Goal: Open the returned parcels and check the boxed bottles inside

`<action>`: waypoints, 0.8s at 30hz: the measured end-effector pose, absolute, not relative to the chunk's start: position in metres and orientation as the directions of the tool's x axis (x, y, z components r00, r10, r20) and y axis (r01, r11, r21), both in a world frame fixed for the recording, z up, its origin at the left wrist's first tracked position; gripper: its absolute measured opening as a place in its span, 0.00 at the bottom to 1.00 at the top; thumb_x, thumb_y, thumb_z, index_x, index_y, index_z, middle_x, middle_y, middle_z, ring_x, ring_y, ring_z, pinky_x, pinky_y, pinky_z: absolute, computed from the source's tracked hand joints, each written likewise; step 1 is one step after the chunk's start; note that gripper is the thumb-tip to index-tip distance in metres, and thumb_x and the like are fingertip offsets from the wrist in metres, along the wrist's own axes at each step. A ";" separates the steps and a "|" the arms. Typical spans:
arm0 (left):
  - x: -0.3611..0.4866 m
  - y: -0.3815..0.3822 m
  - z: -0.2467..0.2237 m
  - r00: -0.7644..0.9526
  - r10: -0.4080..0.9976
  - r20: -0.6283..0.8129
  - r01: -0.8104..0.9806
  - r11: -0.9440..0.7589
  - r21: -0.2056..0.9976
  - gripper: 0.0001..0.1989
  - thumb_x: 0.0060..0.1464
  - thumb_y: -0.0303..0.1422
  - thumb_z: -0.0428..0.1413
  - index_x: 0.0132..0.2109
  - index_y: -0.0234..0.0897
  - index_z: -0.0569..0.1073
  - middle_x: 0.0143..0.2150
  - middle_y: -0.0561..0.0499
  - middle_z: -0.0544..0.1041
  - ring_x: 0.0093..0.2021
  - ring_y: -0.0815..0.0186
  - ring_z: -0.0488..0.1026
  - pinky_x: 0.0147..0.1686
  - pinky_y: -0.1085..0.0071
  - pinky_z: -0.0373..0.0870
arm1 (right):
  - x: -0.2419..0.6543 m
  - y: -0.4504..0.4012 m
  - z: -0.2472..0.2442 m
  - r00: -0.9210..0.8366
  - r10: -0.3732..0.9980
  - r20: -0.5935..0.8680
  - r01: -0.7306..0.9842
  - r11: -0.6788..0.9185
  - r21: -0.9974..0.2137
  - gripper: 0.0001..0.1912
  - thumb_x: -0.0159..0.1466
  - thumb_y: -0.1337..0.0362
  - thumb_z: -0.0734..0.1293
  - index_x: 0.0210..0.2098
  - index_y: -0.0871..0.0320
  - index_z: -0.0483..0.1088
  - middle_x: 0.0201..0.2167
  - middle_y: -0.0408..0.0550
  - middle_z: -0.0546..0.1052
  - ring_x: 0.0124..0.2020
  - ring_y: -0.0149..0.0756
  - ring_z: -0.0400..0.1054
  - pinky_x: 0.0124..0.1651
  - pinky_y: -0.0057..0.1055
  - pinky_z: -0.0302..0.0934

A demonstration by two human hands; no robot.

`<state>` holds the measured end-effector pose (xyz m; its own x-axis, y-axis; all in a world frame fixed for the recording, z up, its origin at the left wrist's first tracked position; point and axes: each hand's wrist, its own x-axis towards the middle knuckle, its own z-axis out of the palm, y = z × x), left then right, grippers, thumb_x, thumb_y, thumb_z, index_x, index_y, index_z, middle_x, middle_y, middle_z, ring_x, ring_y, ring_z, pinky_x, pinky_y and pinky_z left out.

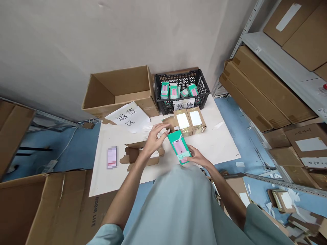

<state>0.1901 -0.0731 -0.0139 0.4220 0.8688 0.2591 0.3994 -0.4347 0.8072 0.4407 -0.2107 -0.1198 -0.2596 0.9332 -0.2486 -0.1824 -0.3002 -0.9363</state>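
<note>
A green box with a pink picture on its front is held tilted above the near part of the table. My right hand grips its lower right edge, thumb on the front. My left hand is at the box's upper left corner, thumb and bent fingers closed at the top edge, where a small pale bit shows; the fingertips are partly hidden. Below my left forearm lies a torn-open cardboard carton. Two sealed brown parcels with white labels stand just beyond the green box.
A black plastic crate with several green boxes stands at the back, beside a large open carton. A handwritten paper sign leans on that carton. A blurred pink item lies on the left. Shelves with cartons flank the right.
</note>
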 end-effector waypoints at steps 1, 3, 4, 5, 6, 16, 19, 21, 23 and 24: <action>0.188 -0.072 -0.012 0.446 0.848 0.288 0.430 -0.485 0.762 0.18 0.70 0.38 0.56 0.61 0.44 0.83 0.63 0.44 0.84 0.69 0.52 0.73 0.73 0.46 0.66 | 0.441 -0.211 -0.121 -0.273 0.928 -0.254 -0.182 -0.309 -0.933 0.41 0.54 0.49 0.87 0.62 0.53 0.74 0.59 0.50 0.81 0.60 0.47 0.76 0.62 0.40 0.72; 0.185 -0.072 -0.008 0.485 0.808 0.335 0.500 -0.570 0.652 0.17 0.69 0.33 0.55 0.57 0.44 0.84 0.68 0.46 0.80 0.75 0.48 0.66 0.75 0.42 0.61 | 0.440 -0.212 -0.123 -0.292 0.918 -0.268 -0.181 -0.328 -0.927 0.43 0.53 0.49 0.87 0.62 0.53 0.74 0.60 0.50 0.81 0.61 0.47 0.76 0.62 0.39 0.72; 0.184 -0.072 -0.007 0.503 0.792 0.347 0.536 -0.600 0.593 0.17 0.67 0.31 0.54 0.54 0.45 0.85 0.71 0.47 0.78 0.78 0.46 0.61 0.75 0.40 0.59 | 0.440 -0.212 -0.124 -0.297 0.914 -0.276 -0.182 -0.338 -0.924 0.43 0.53 0.49 0.88 0.63 0.53 0.74 0.61 0.50 0.81 0.61 0.47 0.76 0.62 0.39 0.72; 0.182 -0.073 -0.006 0.522 0.779 0.349 0.565 -0.622 0.542 0.17 0.66 0.29 0.53 0.52 0.45 0.86 0.74 0.48 0.75 0.81 0.44 0.56 0.76 0.38 0.56 | 0.439 -0.212 -0.125 -0.303 0.910 -0.282 -0.183 -0.346 -0.920 0.43 0.53 0.49 0.87 0.63 0.53 0.74 0.61 0.51 0.81 0.60 0.47 0.76 0.61 0.39 0.72; 0.181 -0.074 -0.006 0.543 0.768 0.341 0.584 -0.637 0.504 0.18 0.65 0.28 0.52 0.50 0.45 0.86 0.76 0.48 0.72 0.83 0.43 0.52 0.76 0.36 0.55 | 0.439 -0.212 -0.126 -0.308 0.907 -0.288 -0.184 -0.353 -0.917 0.43 0.54 0.49 0.87 0.63 0.53 0.74 0.61 0.51 0.81 0.60 0.47 0.76 0.61 0.39 0.72; 0.167 -0.069 -0.005 0.490 0.830 0.266 0.526 -0.525 0.670 0.09 0.65 0.30 0.52 0.39 0.42 0.77 0.46 0.47 0.88 0.52 0.55 0.84 0.59 0.55 0.75 | 0.436 -0.201 -0.115 -0.378 0.882 -0.280 -0.211 -0.376 -0.902 0.42 0.54 0.47 0.87 0.63 0.51 0.75 0.63 0.52 0.80 0.65 0.52 0.74 0.69 0.47 0.68; 0.166 -0.065 -0.001 0.502 0.854 0.134 0.497 -0.412 0.763 0.08 0.60 0.29 0.52 0.39 0.42 0.76 0.44 0.49 0.88 0.46 0.58 0.84 0.52 0.61 0.77 | 0.436 -0.195 -0.108 -0.420 0.864 -0.278 -0.193 -0.385 -0.903 0.43 0.56 0.46 0.86 0.66 0.50 0.74 0.65 0.52 0.79 0.67 0.53 0.73 0.70 0.50 0.66; 0.166 -0.061 0.001 0.514 0.854 0.080 0.503 -0.376 0.778 0.10 0.59 0.30 0.51 0.39 0.42 0.78 0.45 0.50 0.88 0.47 0.57 0.84 0.54 0.61 0.76 | 0.437 -0.191 -0.104 -0.449 0.848 -0.283 -0.168 -0.391 -0.905 0.43 0.57 0.45 0.85 0.66 0.50 0.74 0.66 0.53 0.79 0.68 0.54 0.72 0.71 0.51 0.66; 0.165 -0.056 0.004 0.532 0.846 0.039 0.510 -0.357 0.783 0.13 0.57 0.30 0.51 0.41 0.41 0.80 0.47 0.49 0.88 0.50 0.55 0.83 0.59 0.59 0.75 | 0.438 -0.188 -0.100 -0.462 0.842 -0.277 -0.150 -0.382 -0.912 0.42 0.57 0.44 0.85 0.65 0.51 0.75 0.66 0.52 0.79 0.68 0.54 0.72 0.72 0.51 0.65; 0.164 -0.052 0.005 0.542 0.840 0.011 0.506 -0.337 0.794 0.15 0.56 0.30 0.51 0.43 0.41 0.82 0.50 0.48 0.88 0.53 0.55 0.83 0.60 0.59 0.74 | 0.439 -0.186 -0.098 -0.466 0.842 -0.271 -0.145 -0.375 -0.916 0.42 0.56 0.44 0.86 0.65 0.51 0.75 0.66 0.52 0.79 0.67 0.53 0.72 0.72 0.51 0.64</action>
<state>0.1644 -0.0525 0.0053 0.5423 0.8401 0.0108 0.5063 -0.3370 0.7938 0.4395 -0.1857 -0.0978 -0.4663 0.8421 -0.2708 -0.1447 -0.3746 -0.9158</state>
